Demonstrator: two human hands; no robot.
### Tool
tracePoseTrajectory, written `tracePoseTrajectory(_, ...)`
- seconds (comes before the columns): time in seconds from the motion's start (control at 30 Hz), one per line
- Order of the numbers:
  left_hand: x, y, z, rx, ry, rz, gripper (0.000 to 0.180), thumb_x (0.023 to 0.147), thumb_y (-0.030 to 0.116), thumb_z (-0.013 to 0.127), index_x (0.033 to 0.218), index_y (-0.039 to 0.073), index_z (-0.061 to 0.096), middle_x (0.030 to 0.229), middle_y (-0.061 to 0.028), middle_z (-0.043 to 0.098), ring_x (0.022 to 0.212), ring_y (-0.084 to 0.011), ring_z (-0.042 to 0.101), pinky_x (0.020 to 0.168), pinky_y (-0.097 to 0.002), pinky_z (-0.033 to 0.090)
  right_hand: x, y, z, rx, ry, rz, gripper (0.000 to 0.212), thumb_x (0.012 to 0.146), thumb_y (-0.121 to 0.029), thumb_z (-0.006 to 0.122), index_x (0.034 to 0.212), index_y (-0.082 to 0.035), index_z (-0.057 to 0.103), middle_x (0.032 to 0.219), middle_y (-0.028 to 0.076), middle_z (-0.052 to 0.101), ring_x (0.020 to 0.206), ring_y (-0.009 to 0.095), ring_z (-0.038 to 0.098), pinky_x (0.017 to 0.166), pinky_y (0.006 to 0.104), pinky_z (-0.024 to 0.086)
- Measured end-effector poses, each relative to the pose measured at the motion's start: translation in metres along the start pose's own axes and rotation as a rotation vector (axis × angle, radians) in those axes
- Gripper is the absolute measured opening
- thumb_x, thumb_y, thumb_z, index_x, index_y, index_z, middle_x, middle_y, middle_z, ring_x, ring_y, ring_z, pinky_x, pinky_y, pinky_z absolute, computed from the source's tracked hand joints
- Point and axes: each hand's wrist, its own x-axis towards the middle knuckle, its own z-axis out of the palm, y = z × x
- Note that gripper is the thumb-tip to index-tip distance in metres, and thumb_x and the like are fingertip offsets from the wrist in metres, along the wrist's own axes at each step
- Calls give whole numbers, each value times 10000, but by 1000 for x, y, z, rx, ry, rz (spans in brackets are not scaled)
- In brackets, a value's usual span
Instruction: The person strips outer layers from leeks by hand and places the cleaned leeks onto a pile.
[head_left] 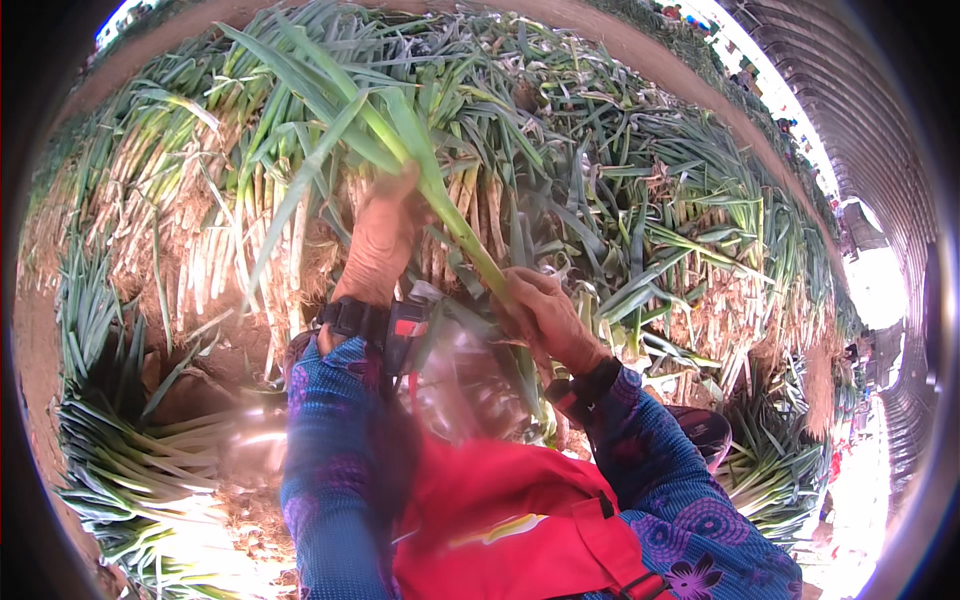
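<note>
A long leek [462, 235] runs slantwise between my hands, its broad green leaves fanning out toward the far left. My left hand [382, 235], slightly blurred, is closed round it where the leaves begin. Lower down the stalk, my right hand [550, 315] grips it with bent fingers; the root end is mostly hidden by that hand. Beyond both hands lies a thick bank of leeks [490, 205], leaves pointing away and pale stalks toward me. Dark bands circle both wrists, and a small black and red device [405, 325] sits by my left wrist.
More leeks [140, 470] lie in a pile at my left, and another pile [780, 470] is at my right. Bare soil [215, 370] shows between the rows. A red apron [500, 500] covers my front. A ribbed arched roof [870, 110] curves along the right.
</note>
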Motion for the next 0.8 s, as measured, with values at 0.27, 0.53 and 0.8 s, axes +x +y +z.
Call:
tracePoseTrajectory(0.27, -7, -13, 15, 147, 32, -135, 316, 815, 275, 675, 1058, 95, 582, 889, -6, 609, 780, -121, 594, 599, -267, 464, 15, -24, -3, -350, 35, -150, 326, 935, -225, 513, 1145, 17, 577, 941, 52, 619, 823, 114, 574, 750, 250, 454)
tracePoseTrajectory(0.53, -11, -31, 25, 339, -47, -109, 334, 813, 258, 680, 1096, 96, 609, 928, -23, 650, 788, -118, 606, 579, -247, 479, 58, -36, 4, -557, 138, -193, 346, 840, -275, 626, 1031, 13, 625, 842, 45, 628, 768, 103, 550, 675, 262, 437)
tracePoseTrajectory(0.8, -15, -36, 31, 360, -33, -23, 295, 836, 118, 648, 1093, -10, 579, 903, -81, 637, 734, -137, 619, 561, -247, 507, 62, -40, 1, -447, 54, -103, 339, 842, -269, 591, 1039, 3, 640, 831, 21, 632, 740, 100, 579, 604, 252, 465)
